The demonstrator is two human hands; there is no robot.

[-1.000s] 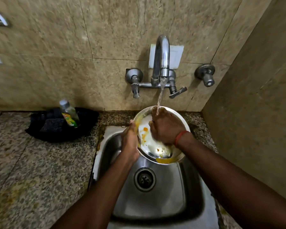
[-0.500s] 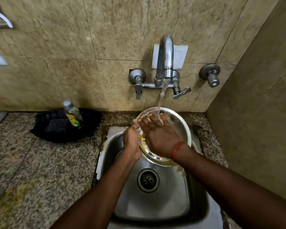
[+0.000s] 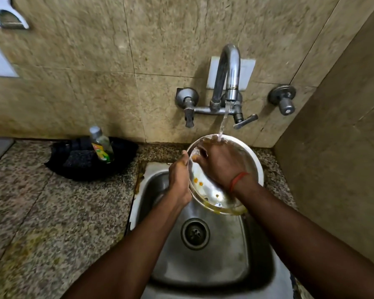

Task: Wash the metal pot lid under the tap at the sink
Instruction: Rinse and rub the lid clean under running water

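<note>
A round metal pot lid (image 3: 254,160) with orange food smears is held tilted over the steel sink (image 3: 203,266). My left hand (image 3: 179,178) grips its left rim. My right hand (image 3: 221,165), a red thread on the wrist, lies flat on the lid's inner face with fingers spread toward the top left. Water runs from the curved tap (image 3: 230,70) onto the top of the lid and my right fingers.
A small bottle of dish liquid (image 3: 100,144) stands in a black tray (image 3: 125,147) with a scrub pad on the granite counter (image 3: 52,212) to the left. Tap handles (image 3: 245,120) stick out from the tiled wall. A side wall closes the right.
My right hand has slid across the lid's face, from curled fingers to a flat spread palm further left. Less orange residue shows on the lid. The view has shifted left.
</note>
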